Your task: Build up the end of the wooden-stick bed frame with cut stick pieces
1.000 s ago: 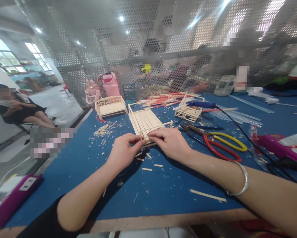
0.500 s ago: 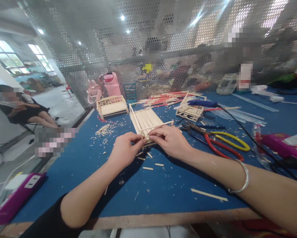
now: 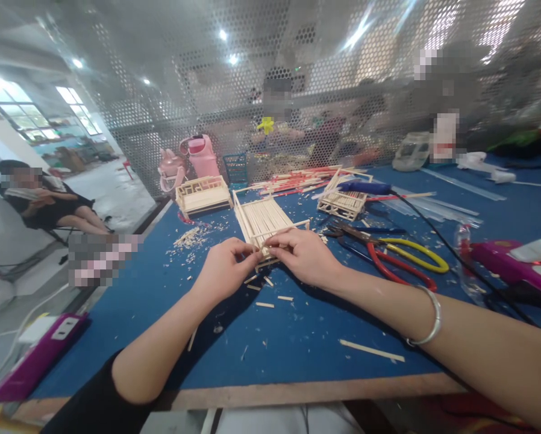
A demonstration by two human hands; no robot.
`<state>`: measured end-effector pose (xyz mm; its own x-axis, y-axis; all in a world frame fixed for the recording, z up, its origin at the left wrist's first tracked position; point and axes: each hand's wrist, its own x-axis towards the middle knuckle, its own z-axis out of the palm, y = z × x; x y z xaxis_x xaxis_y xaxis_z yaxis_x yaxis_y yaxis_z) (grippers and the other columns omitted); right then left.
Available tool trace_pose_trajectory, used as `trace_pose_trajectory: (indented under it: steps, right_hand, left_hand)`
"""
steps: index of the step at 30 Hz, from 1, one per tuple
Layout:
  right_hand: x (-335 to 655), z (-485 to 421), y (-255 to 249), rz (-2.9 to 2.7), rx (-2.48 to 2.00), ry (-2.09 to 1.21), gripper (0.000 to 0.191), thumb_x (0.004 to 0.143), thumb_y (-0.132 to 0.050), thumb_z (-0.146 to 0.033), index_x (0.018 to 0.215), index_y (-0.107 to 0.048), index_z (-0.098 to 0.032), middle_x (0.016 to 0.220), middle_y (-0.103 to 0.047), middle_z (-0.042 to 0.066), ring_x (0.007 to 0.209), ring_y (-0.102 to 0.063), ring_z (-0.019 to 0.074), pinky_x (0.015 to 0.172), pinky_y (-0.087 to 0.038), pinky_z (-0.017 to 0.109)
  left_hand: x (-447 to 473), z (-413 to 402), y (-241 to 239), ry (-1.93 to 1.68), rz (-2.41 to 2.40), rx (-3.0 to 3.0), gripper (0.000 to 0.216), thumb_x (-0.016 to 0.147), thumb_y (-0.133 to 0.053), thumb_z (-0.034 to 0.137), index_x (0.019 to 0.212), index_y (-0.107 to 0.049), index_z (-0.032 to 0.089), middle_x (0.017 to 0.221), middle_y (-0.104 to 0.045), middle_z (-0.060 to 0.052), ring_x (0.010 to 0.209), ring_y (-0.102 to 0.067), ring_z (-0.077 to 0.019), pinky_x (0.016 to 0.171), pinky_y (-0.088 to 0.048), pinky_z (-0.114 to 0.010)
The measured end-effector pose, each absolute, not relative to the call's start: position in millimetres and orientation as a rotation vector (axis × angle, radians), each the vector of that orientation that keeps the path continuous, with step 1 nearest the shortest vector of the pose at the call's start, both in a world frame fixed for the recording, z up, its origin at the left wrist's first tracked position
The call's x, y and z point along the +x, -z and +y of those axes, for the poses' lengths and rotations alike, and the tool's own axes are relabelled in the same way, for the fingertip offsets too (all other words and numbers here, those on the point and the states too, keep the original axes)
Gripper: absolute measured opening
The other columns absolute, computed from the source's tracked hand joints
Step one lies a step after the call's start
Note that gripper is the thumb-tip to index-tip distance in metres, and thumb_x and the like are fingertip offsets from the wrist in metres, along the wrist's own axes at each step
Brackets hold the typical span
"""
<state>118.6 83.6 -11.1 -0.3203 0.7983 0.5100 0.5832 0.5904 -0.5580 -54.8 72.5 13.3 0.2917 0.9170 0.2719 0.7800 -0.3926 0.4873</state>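
Note:
A miniature bed of thin wooden sticks (image 3: 264, 215) lies on the blue tabletop, with a slatted top and a rail across its near end. My left hand (image 3: 228, 265) pinches the near left corner between thumb and index finger. From the other side, my right hand (image 3: 304, 256) is closed in a pinch on the same near end, its fingertips almost meeting the left ones. Whatever small piece lies between the fingertips is too small to make out. Cut stick offcuts (image 3: 265, 305) are scattered just in front of the bed.
A small stick bench (image 3: 203, 196) stands behind left. To the right are a stick model (image 3: 341, 202) under a blue glue gun (image 3: 365, 187), red-and-yellow-handled pliers (image 3: 388, 256) and clear glue sticks (image 3: 426, 208). Purple power strips (image 3: 44, 355) flank the table. A person (image 3: 49, 196) sits left.
Both hands keep their pinch at the bed's near end, with barely any finger movement. The whole view has shifted slightly, so the things on the right of the table appear further left.

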Motion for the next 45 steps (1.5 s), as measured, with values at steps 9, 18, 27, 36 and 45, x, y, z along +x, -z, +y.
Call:
trace_pose_trajectory:
  steps: [9,18,27,36,45]
  right_hand:
    - [119.0,83.7,13.0,-1.987,-1.082,-0.394,0.022,0.077,-0.058,-0.008,0.089,-0.071,-0.020,0.097,-0.072,0.005,0.083,-0.066,0.0161,0.073,-0.049,0.028]
    - [120.5,77.5,7.4,-1.976,-1.056,-0.471,0.013,0.081,-0.057,-0.016,0.082,-0.070,-0.018,0.085,-0.070,0.004,0.078,-0.060,0.0144,0.071,-0.042,0.026]
    - [128.6,68.4,2.3,-2.091,-1.063,-0.975,0.013,0.079,-0.055,-0.015,0.068,-0.062,-0.016,0.056,-0.061,-0.005,0.050,-0.051,0.0076,0.051,-0.041,0.019]
    - [131.9,69.5,8.5,-2.205,-1.182,-0.880,0.014,0.079,-0.055,-0.018,0.076,-0.068,-0.018,0.069,-0.069,0.000,0.063,-0.060,0.0131,0.058,-0.044,0.023]
    - [216.7,41.6,-23.2,-2.227,-2.139,0.086,0.029,0.085,-0.049,-0.043,0.087,-0.066,-0.020,0.087,-0.071,0.010,0.079,-0.064,0.0272,0.061,-0.041,0.032]
  left_hand:
    - [-56.5,74.2,-11.5,-0.760,1.521,2.320,0.017,0.080,-0.058,0.030,0.075,-0.070,0.019,0.080,-0.068,-0.003,0.074,-0.061,-0.0165,0.069,-0.044,-0.029]
    - [-59.7,77.2,-12.3,-0.773,1.498,2.306,0.017,0.076,-0.061,0.034,0.074,-0.070,0.020,0.078,-0.068,-0.002,0.073,-0.060,-0.0164,0.070,-0.044,-0.028]
    - [-56.6,47.6,-27.0,-0.763,1.539,2.155,0.037,0.081,-0.052,0.045,0.059,-0.062,0.017,0.043,-0.048,0.005,0.042,-0.042,-0.0090,0.043,-0.031,-0.022]
    - [-41.7,46.6,-11.2,-0.703,1.313,1.696,0.028,0.077,-0.058,0.020,0.104,-0.062,0.016,0.061,-0.060,0.003,0.052,-0.056,-0.0102,0.057,-0.051,-0.025]
    - [-44.7,47.4,-7.9,-0.698,1.170,1.717,0.009,0.074,-0.058,0.025,0.073,-0.056,0.017,0.059,-0.058,0.002,0.050,-0.050,-0.0083,0.050,-0.043,-0.022]
